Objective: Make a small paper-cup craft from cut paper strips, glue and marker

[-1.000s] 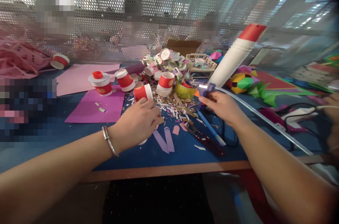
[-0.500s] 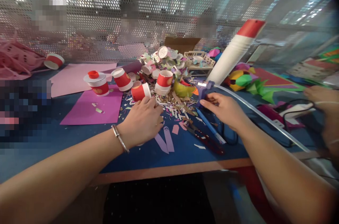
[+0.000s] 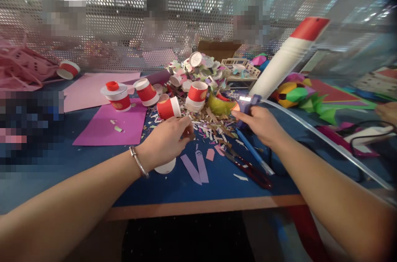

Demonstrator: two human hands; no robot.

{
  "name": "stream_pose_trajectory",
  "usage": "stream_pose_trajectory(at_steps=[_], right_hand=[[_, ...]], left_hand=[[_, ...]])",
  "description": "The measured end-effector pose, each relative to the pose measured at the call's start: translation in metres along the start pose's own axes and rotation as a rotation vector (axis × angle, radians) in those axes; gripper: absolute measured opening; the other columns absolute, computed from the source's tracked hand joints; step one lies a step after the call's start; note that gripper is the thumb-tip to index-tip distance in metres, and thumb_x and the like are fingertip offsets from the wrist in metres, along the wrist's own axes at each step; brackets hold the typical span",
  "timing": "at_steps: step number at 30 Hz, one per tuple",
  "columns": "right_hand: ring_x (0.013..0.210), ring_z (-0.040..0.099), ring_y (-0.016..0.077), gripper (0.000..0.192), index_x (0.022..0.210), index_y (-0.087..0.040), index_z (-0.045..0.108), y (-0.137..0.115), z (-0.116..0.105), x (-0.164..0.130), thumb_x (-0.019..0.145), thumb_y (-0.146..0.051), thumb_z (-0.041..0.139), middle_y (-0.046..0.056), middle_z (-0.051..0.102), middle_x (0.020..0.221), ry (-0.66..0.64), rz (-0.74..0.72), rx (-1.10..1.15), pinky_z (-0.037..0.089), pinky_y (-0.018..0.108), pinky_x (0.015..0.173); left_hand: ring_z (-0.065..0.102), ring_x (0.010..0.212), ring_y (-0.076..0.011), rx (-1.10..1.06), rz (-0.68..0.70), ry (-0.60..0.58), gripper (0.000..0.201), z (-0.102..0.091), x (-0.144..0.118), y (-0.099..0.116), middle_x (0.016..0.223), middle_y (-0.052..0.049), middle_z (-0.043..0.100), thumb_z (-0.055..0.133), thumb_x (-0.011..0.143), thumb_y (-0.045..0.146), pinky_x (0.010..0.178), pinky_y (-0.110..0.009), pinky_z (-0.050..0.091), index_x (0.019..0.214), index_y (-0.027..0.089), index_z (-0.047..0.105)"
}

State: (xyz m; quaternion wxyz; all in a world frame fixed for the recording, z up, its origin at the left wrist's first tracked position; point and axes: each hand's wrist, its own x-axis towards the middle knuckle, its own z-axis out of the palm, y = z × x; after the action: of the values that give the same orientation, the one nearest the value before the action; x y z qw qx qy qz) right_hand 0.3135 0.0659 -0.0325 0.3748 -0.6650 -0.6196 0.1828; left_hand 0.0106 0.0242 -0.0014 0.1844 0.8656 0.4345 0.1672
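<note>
My right hand [image 3: 260, 125] is wrapped round the handle of a blue hot glue gun [image 3: 248, 105], its nozzle pointing left. A long clear glue stick [image 3: 297, 127] runs from its rear toward the lower right. My left hand [image 3: 166, 140], wearing a silver bangle [image 3: 138, 162], hovers just in front of a tipped red paper cup [image 3: 168, 107]. Its fingers are curled together; what they hold, if anything, I cannot make out. Partly under that wrist lies a white disc [image 3: 166, 166]. Two purple paper strips [image 3: 201, 167] lie between my hands, near dark-red-handled scissors [image 3: 248, 167].
A blue pen [image 3: 256, 152] lies by the scissors. Behind are more red cups [image 3: 197, 94], a yellow-green curved piece [image 3: 220, 105] and heaped paper scraps. Purple paper [image 3: 108, 127] lies left. A tall white-and-red tube [image 3: 283, 59] leans right. Another person's hand [image 3: 386, 112] is at the right edge.
My right hand has closed more fully round the glue gun's handle. My left fingers have curled inward, and more of the white disc shows below that wrist. The view has shifted slightly.
</note>
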Motion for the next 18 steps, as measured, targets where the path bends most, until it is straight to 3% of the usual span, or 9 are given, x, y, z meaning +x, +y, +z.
stream_pose_trajectory(at_steps=[3,9,13,18], right_hand=[[0.069,0.06,0.0208,0.037,0.079,-0.017,0.072,0.005,0.004,0.003,0.079,-0.054,0.072,0.004,0.07,0.074,0.005,0.008,0.099,0.045,0.034,0.067],[0.072,0.061,0.0204,0.032,0.079,-0.019,0.067,0.005,0.003,0.002,0.08,-0.051,0.073,0.003,0.069,0.078,0.047,-0.007,0.248,0.048,0.033,0.068],[0.07,0.057,0.0193,0.033,0.068,-0.022,0.056,-0.005,-0.004,-0.004,0.084,-0.047,0.07,0.003,0.061,0.073,0.089,-0.065,0.249,0.046,0.032,0.065],[0.063,0.052,0.0176,0.032,0.071,-0.023,0.052,-0.016,-0.01,-0.017,0.091,-0.047,0.06,0.001,0.056,0.068,0.044,-0.229,0.124,0.045,0.031,0.06]], left_hand=[[0.068,0.073,-0.0162,-0.243,-0.05,0.037,0.01,0.001,0.001,-0.004,0.089,-0.004,0.072,0.055,0.095,0.021,0.067,-0.03,0.053,0.101,0.018,0.063],[0.073,0.084,-0.0161,-0.879,-0.204,0.112,0.011,0.001,0.006,-0.002,0.096,-0.005,0.069,0.057,0.096,0.023,0.079,-0.033,0.062,0.1,0.016,0.064],[0.07,0.081,-0.0127,-1.006,-0.283,0.133,0.009,0.0,0.005,0.001,0.094,-0.004,0.07,0.061,0.093,0.019,0.083,-0.032,0.061,0.098,0.015,0.067],[0.068,0.078,-0.0122,-1.035,-0.336,0.141,0.012,0.002,0.005,0.002,0.096,-0.005,0.072,0.063,0.092,0.017,0.08,-0.03,0.06,0.1,0.013,0.07]])
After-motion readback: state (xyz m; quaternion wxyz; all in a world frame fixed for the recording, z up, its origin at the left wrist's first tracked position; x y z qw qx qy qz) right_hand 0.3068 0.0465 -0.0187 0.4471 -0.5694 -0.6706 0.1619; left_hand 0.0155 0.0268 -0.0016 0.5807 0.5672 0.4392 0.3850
